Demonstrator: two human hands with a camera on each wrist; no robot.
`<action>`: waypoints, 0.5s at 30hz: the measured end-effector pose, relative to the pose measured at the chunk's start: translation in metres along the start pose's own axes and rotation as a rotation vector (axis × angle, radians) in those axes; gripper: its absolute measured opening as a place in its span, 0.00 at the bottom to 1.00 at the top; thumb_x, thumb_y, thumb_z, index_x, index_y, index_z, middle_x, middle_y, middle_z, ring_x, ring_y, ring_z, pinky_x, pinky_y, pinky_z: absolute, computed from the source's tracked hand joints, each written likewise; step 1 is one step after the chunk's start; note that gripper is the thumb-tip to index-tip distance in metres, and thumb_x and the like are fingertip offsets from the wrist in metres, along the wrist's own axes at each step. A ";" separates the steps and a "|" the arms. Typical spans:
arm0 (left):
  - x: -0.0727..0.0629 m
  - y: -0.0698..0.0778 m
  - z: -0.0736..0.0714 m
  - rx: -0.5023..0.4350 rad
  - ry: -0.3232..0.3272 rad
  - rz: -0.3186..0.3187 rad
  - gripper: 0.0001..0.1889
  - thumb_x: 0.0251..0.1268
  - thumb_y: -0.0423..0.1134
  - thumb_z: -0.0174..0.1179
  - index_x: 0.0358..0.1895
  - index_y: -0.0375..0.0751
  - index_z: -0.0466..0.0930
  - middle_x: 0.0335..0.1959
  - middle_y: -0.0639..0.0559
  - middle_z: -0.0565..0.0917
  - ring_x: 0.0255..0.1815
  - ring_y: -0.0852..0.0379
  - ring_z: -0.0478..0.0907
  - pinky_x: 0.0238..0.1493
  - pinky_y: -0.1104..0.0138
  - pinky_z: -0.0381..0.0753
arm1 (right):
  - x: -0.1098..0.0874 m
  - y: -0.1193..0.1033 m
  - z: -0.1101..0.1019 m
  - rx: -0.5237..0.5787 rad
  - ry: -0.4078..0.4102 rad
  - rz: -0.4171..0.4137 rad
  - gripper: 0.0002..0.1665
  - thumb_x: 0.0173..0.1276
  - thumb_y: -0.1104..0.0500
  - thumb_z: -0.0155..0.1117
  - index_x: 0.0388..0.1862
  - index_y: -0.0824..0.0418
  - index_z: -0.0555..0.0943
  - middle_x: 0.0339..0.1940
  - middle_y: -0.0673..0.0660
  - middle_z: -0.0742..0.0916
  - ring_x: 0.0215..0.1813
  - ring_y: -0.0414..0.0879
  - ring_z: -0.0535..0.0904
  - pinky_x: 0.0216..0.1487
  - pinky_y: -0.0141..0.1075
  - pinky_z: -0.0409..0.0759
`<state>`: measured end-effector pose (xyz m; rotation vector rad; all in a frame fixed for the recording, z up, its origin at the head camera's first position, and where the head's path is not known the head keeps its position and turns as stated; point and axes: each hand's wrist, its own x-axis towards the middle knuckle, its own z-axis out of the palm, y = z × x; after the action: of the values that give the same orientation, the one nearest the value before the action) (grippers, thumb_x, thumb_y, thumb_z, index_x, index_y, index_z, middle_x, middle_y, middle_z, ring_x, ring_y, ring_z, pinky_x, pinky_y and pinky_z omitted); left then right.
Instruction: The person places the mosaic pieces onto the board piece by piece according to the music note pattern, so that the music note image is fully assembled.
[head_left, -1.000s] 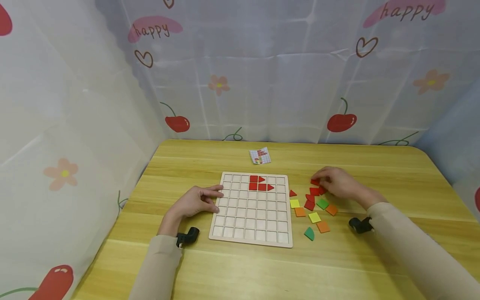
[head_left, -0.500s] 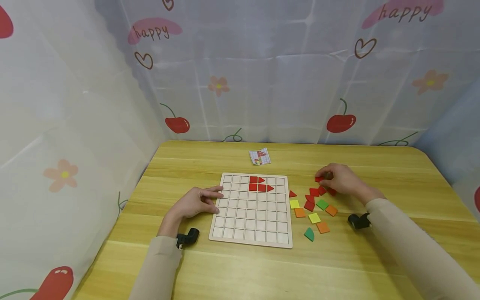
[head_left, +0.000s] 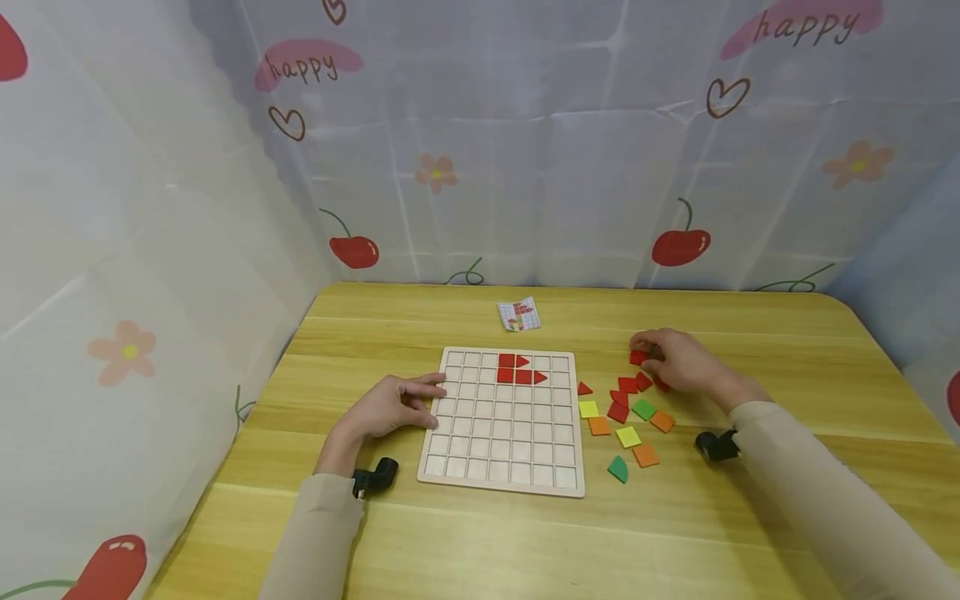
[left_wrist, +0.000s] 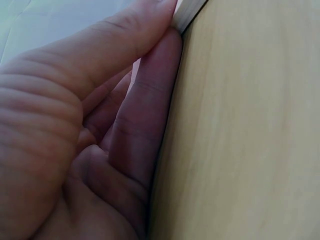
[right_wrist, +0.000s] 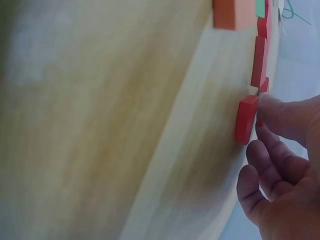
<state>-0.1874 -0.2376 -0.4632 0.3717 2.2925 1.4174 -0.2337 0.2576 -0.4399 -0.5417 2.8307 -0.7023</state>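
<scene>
My left hand [head_left: 392, 406] rests at the left edge of the pale wooden grid board [head_left: 501, 490], its fingertips and thumb touching the rim. A close look at that contact comes from the left wrist view, where the thumb [left_wrist: 115, 42] lies by the board's edge. Off the board's right side, my right hand [head_left: 678, 360] pinches a small red tile [head_left: 638, 357] between thumb and fingers. Another red tile [right_wrist: 246, 120] lies beside the thumb, partly under the hand in the head view. Red squares [head_left: 506, 375] and red triangles [head_left: 540, 377] sit in the board's upper cells.
Right of the board lie several loose pieces: red tiles [head_left: 618, 412], yellow [head_left: 628, 436] and orange squares [head_left: 646, 455], a light green square [head_left: 644, 408] and a dark green quarter-round [head_left: 618, 468]. A patterned card [head_left: 519, 314] lies behind the board on the wooden table [head_left: 480, 542].
My right hand has shifted slightly right and away from me with the red tile, and another red tile now shows beneath it. The left hand has stayed at the board's edge.
</scene>
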 end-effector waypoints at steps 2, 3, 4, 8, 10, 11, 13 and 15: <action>0.000 0.000 0.000 0.000 0.001 -0.002 0.22 0.55 0.36 0.78 0.56 0.48 0.89 0.75 0.57 0.74 0.84 0.53 0.58 0.56 0.77 0.75 | -0.001 -0.002 0.000 -0.010 -0.001 -0.002 0.24 0.74 0.68 0.62 0.67 0.72 0.76 0.54 0.68 0.86 0.53 0.60 0.82 0.60 0.59 0.78; 0.000 -0.001 0.000 -0.001 0.001 -0.001 0.22 0.56 0.36 0.78 0.56 0.47 0.89 0.75 0.57 0.74 0.84 0.53 0.58 0.56 0.77 0.75 | -0.001 -0.003 0.000 -0.018 0.001 -0.002 0.25 0.74 0.68 0.62 0.68 0.72 0.75 0.55 0.68 0.85 0.53 0.60 0.82 0.60 0.59 0.78; 0.000 -0.001 0.000 -0.005 0.001 0.000 0.22 0.56 0.36 0.78 0.56 0.47 0.89 0.75 0.57 0.74 0.84 0.53 0.58 0.56 0.77 0.75 | -0.002 -0.005 0.000 -0.024 0.003 -0.004 0.25 0.74 0.67 0.61 0.69 0.72 0.75 0.55 0.69 0.84 0.53 0.60 0.82 0.60 0.59 0.78; 0.001 -0.002 0.000 -0.012 0.004 0.007 0.22 0.56 0.35 0.78 0.56 0.47 0.89 0.75 0.56 0.75 0.83 0.53 0.58 0.55 0.76 0.75 | -0.003 -0.012 0.000 -0.038 0.013 -0.014 0.24 0.76 0.64 0.61 0.68 0.69 0.76 0.55 0.70 0.82 0.50 0.58 0.79 0.59 0.59 0.77; 0.001 -0.002 0.000 -0.015 0.003 0.005 0.22 0.56 0.35 0.78 0.56 0.47 0.89 0.75 0.57 0.75 0.83 0.53 0.59 0.55 0.76 0.75 | -0.003 -0.016 0.001 -0.034 0.011 -0.022 0.23 0.76 0.63 0.62 0.68 0.69 0.77 0.54 0.69 0.81 0.48 0.56 0.78 0.57 0.57 0.78; 0.001 -0.002 0.000 -0.014 0.002 0.005 0.22 0.56 0.35 0.78 0.56 0.47 0.89 0.75 0.57 0.75 0.83 0.53 0.59 0.55 0.76 0.75 | -0.002 -0.017 0.002 -0.030 0.007 -0.021 0.23 0.76 0.62 0.62 0.67 0.68 0.78 0.54 0.68 0.81 0.47 0.55 0.78 0.57 0.56 0.78; 0.001 -0.001 0.000 -0.009 0.001 0.004 0.22 0.55 0.36 0.78 0.56 0.47 0.89 0.75 0.57 0.75 0.83 0.53 0.59 0.55 0.76 0.75 | -0.002 -0.021 0.004 -0.020 0.002 -0.021 0.23 0.76 0.62 0.62 0.67 0.68 0.78 0.52 0.67 0.82 0.45 0.54 0.77 0.54 0.54 0.78; 0.000 -0.001 0.000 -0.004 0.000 0.005 0.22 0.55 0.36 0.78 0.56 0.48 0.89 0.75 0.57 0.75 0.83 0.53 0.58 0.56 0.76 0.75 | -0.002 -0.025 0.006 -0.006 -0.003 -0.018 0.23 0.76 0.62 0.63 0.68 0.67 0.78 0.52 0.66 0.82 0.45 0.53 0.77 0.53 0.52 0.79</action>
<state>-0.1877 -0.2377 -0.4639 0.3763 2.2902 1.4242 -0.2230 0.2350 -0.4327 -0.5701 2.8297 -0.6954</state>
